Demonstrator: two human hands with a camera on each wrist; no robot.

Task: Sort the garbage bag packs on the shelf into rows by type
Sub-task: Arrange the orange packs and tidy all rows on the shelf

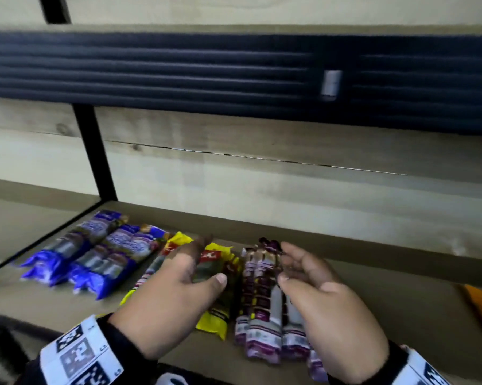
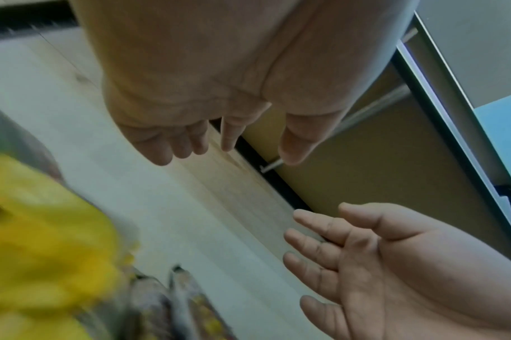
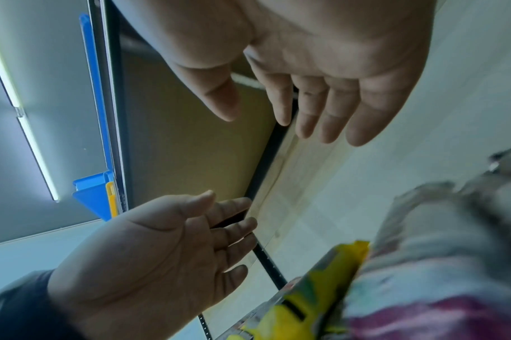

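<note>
Three kinds of garbage bag packs lie side by side on the wooden shelf. Blue packs are at the left, yellow packs in the middle, purple packs to their right. My left hand hovers over the yellow packs with straight fingers and holds nothing. My right hand hovers over the purple packs, fingers relaxed, also holding nothing. The left wrist view shows the left hand open above a blurred yellow pack. In the right wrist view the right hand is open above a purple pack.
A dark rail of the upper shelf runs overhead. A black upright post stands at the back left. An orange-yellow pack lies at the right edge. Bare shelf board lies between it and the purple packs.
</note>
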